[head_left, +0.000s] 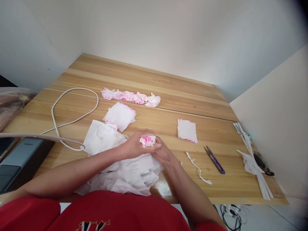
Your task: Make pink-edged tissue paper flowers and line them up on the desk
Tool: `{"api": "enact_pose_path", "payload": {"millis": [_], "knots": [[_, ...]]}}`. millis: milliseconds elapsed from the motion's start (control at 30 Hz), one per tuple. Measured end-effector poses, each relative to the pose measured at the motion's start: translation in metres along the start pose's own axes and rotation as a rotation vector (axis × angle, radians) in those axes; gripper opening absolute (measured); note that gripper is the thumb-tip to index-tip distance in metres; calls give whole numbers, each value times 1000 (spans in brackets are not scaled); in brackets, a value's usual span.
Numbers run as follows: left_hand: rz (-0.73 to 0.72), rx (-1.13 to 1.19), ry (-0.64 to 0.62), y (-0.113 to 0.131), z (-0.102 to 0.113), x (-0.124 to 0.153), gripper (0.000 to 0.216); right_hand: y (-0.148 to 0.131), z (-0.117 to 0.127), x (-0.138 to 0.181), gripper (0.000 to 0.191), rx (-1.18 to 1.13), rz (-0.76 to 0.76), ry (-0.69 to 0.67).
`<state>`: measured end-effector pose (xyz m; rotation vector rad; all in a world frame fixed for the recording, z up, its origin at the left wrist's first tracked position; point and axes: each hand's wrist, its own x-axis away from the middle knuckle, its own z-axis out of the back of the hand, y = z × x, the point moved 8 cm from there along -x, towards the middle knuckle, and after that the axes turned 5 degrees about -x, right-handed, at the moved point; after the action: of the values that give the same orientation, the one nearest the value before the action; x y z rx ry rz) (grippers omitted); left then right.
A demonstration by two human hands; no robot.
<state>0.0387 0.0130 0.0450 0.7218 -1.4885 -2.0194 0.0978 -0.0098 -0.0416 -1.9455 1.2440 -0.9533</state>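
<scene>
Cupped together above the table's near side, my left hand (134,145) and my right hand (163,151) are closed around a bunched tissue-paper flower (147,141), white with pink-tipped folds. Its lower part is hidden in my fingers. Beneath my hands spreads a loose heap of white tissue sheets (130,175). Just left of them is a flatter pile of white sheets (102,136). Beyond it lies a stack of square tissue sheets with pink edges (119,115). A row of finished-looking pink and white tissue flowers (130,96) sits farther back.
Right of my hands lie a small pink-edged tissue stack (187,131), a twisted white strip (199,170), purple-handled thread snips (215,160) and a bundle of white strips (255,163). On the left are a white cable (53,112) and a grey-black device (25,162). Walls border the wooden table (168,86).
</scene>
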Motion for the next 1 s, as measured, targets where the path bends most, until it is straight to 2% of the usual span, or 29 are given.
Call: {"api": "enact_pose_path", "payload": {"millis": [333,400,467,500,600,667,767,867,933,1000], "knots": [[45,-82,75,-6,3,1,39,-3,-3,-2,26,78,41,36],[90,-17,77,-11,4,0,35,-4,-4,-2,27,61,43,32],[72,44,44,-9,5,-2,25,-11,-2,-1,27,50,77,57],[37,53,26,-7,6,-2,31,-16,2,0,28,58,112,89],[-48,-20,33,-3,20,-3,80,-39,18,6,27,187,267,247],[-29,-34,103,-9,33,-1,86,-56,27,14,25,334,389,358],[69,39,249,-21,52,9,72,-80,27,27,18,625,595,503],[152,59,399,-24,64,25,38,-95,15,41,11,892,793,606],[171,53,436,-21,64,34,24,-99,6,48,7,984,898,635],[154,14,439,-12,60,40,21,-100,-2,52,8,1039,969,646]]}}
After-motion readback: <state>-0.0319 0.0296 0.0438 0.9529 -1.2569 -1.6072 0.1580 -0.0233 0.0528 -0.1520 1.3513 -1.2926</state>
